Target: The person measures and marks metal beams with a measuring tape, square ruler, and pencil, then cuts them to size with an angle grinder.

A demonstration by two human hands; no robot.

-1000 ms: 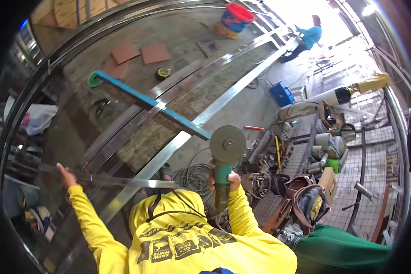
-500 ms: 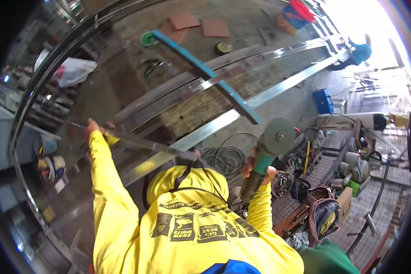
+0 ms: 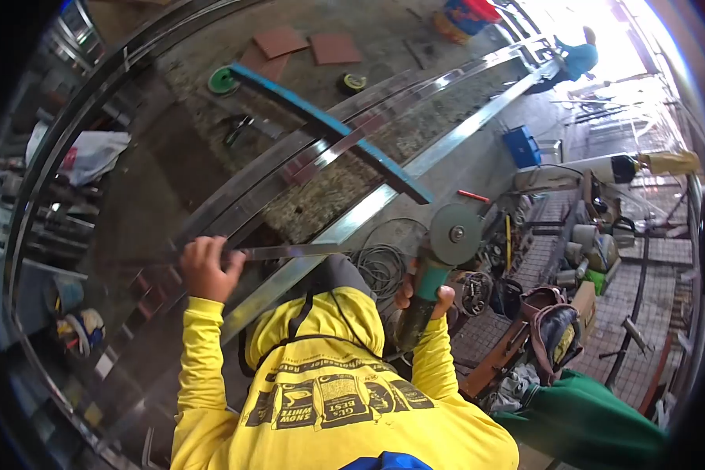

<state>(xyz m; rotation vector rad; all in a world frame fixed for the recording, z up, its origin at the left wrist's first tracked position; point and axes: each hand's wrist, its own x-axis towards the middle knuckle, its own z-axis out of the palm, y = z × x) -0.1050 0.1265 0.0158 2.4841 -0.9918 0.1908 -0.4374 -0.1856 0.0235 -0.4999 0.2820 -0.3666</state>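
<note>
Nearest, the right hand [image 3: 443, 299] is closed around the body of an angle grinder [image 3: 426, 290], fingers on one side and thumb on the other, its disc [image 3: 453, 236] raised towards the metalwork and apart from the tubes (whether it spins, I cannot tell). The left hand [image 3: 209, 265] is at a thin metal bar [image 3: 294, 251], fingers loosely bent and thumb set apart; whether they grip it or only rest on it, I cannot tell, as the underside is hidden

As I judge it, the grinder is being carried while the bar is handled; the next move calls for a sure hold on the bar and the disc kept away from the sleeve [image 3: 204, 348]

Beyond, a coil of cable [image 3: 381, 272] lies beside a long bright tube [image 3: 359, 213], and a blue bar [image 3: 333, 129] runs across the tubes. Past these are a tape measure [image 3: 352, 82], reddish tiles [image 3: 334, 48] and, farthest, a person in blue [image 3: 577, 59] by the tubes' far end
</note>
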